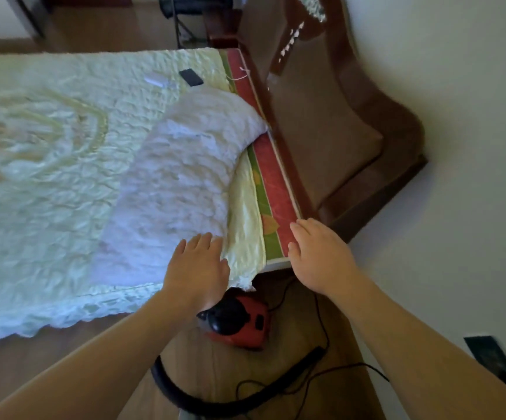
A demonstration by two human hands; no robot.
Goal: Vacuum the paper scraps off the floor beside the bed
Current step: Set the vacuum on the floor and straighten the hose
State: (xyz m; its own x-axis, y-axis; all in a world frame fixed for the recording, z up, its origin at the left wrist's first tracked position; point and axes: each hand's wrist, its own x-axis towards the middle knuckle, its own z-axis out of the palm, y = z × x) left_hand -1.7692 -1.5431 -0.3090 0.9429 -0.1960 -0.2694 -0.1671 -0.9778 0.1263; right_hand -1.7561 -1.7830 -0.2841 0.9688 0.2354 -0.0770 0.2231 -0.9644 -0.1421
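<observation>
A red and black vacuum cleaner sits on the wooden floor at the bed's near corner. Its black hose curves across the floor below it, and a thin black cord loops beside it. My left hand is held flat, fingers straight, over the corner of the cream bedspread, by the white pillow. My right hand hovers with fingers straight above the red and green mattress edge. Neither hand holds anything. I see no paper scraps.
A dark wooden headboard stands against the white wall on the right. A black phone and a white object lie on the bed farther off. A dark panel shows low on the wall at right.
</observation>
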